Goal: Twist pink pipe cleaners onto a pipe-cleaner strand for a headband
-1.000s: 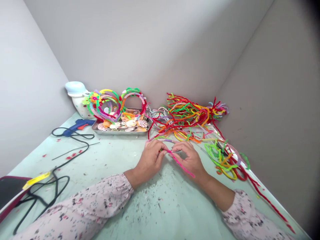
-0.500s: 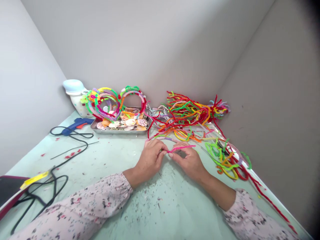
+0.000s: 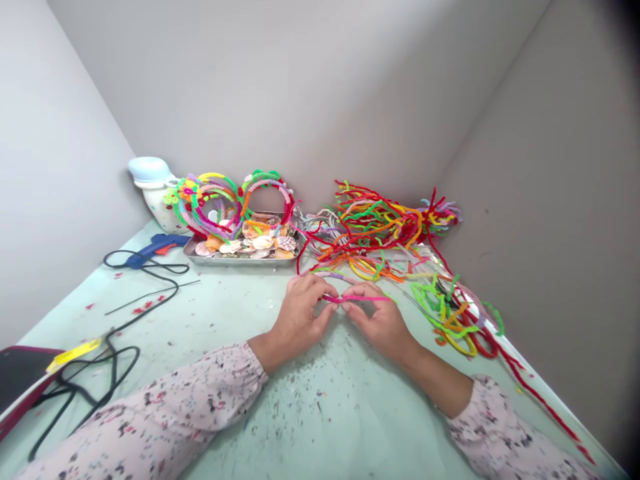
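My left hand [image 3: 300,317] and my right hand [image 3: 380,323] meet over the pale green table, fingertips nearly touching. A pink pipe cleaner [image 3: 357,299] runs almost level between them, pinched by the fingers of both hands. Its far end sticks out over the back of my right hand. Just beyond my fingers lies a tangled heap of multicoloured pipe cleaners [image 3: 375,227], and a looser green, yellow and red heap [image 3: 450,320] sits to the right of my right hand.
A metal tray [image 3: 240,261] of seashells stands at the back, with pipe-cleaner headbands [image 3: 230,207] leaning by it. Also present are a white jar [image 3: 153,193], a blue glue gun [image 3: 155,247] with black cord [image 3: 173,287], and a dark case [image 3: 20,380]. Grey walls close the back and sides.
The pink pipe cleaner has swung up from pointing down and right to lying almost level across my right hand. My hands have drawn slightly closer together.
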The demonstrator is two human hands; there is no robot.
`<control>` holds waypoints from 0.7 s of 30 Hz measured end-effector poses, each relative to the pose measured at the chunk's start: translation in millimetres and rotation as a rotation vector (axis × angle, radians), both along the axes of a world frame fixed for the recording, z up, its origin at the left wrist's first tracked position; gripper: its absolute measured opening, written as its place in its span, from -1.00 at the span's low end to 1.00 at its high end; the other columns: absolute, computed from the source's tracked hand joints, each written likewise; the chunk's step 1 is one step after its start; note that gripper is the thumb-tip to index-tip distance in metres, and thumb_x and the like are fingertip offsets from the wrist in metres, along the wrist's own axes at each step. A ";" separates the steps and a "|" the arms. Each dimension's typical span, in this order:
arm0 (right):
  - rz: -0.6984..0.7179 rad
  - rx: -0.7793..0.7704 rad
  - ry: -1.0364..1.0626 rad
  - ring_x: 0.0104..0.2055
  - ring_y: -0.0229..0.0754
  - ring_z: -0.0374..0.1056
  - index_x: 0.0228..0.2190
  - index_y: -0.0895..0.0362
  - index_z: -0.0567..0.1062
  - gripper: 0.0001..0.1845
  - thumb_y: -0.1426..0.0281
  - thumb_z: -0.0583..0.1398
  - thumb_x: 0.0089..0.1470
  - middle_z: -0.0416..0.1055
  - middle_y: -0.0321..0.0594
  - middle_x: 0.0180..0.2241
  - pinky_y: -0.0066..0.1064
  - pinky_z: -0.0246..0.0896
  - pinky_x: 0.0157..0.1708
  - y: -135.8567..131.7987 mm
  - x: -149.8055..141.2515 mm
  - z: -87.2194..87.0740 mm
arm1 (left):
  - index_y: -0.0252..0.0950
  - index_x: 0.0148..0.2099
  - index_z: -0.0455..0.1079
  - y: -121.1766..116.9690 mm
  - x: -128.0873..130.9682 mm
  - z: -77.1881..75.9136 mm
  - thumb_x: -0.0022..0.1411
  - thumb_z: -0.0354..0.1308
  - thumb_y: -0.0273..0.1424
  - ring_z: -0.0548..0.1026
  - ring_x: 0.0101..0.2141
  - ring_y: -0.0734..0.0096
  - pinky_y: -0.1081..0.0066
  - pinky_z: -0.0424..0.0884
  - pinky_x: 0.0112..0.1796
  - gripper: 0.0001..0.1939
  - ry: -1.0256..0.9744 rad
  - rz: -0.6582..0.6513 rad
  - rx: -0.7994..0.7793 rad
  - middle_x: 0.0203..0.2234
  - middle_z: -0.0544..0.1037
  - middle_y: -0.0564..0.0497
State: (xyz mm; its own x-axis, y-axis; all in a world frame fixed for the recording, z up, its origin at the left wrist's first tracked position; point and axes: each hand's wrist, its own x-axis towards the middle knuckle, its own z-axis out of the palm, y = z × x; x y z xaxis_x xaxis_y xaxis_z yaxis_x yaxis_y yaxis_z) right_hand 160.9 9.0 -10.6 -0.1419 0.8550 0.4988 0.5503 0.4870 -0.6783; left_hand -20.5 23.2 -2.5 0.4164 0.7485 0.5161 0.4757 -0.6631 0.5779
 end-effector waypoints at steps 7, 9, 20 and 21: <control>0.025 -0.008 0.008 -0.03 -0.06 0.33 -0.31 0.06 0.46 -0.88 0.36 0.16 0.06 0.46 -0.20 -0.28 -0.15 0.21 0.00 -2.2 0.6 1.5 | -0.26 -0.24 0.37 0.2 0.9 0.4 0.17 0.12 -0.44 0.38 -0.18 0.28 0.22 0.22 -0.07 -0.92 -0.005 0.018 0.006 -0.29 0.43 -0.02; 0.030 0.002 0.005 -0.05 -0.07 0.34 -0.32 0.06 0.46 -0.89 0.37 0.16 0.06 0.46 -0.20 -0.30 -0.15 0.23 -0.02 -1.7 1.0 1.0 | -0.26 -0.25 0.37 0.0 0.9 0.8 0.16 0.12 -0.44 0.38 -0.19 0.28 0.21 0.22 -0.07 -0.93 -0.004 0.019 0.006 -0.29 0.44 -0.03; 0.004 -0.025 -0.009 -0.21 -0.13 0.40 -0.36 0.06 0.49 -0.92 0.37 0.20 0.03 0.50 -0.23 -0.37 -0.23 0.31 -0.14 -2.2 -1.9 -0.7 | -0.27 -0.28 0.33 -1.3 1.0 1.6 0.14 0.10 -0.47 0.37 -0.20 0.28 0.20 0.22 -0.06 -0.94 -0.002 0.022 0.016 -0.32 0.43 -0.02; 0.002 -0.024 -0.015 -0.21 -0.13 0.40 -0.36 0.06 0.49 -0.92 0.37 0.20 0.03 0.50 -0.24 -0.36 -0.23 0.30 -0.14 -2.4 -1.9 -0.8 | -0.27 -0.29 0.32 -1.4 1.1 1.5 0.14 0.10 -0.47 0.37 -0.21 0.28 0.20 0.22 -0.06 -0.95 0.000 0.025 0.015 -0.33 0.43 -0.02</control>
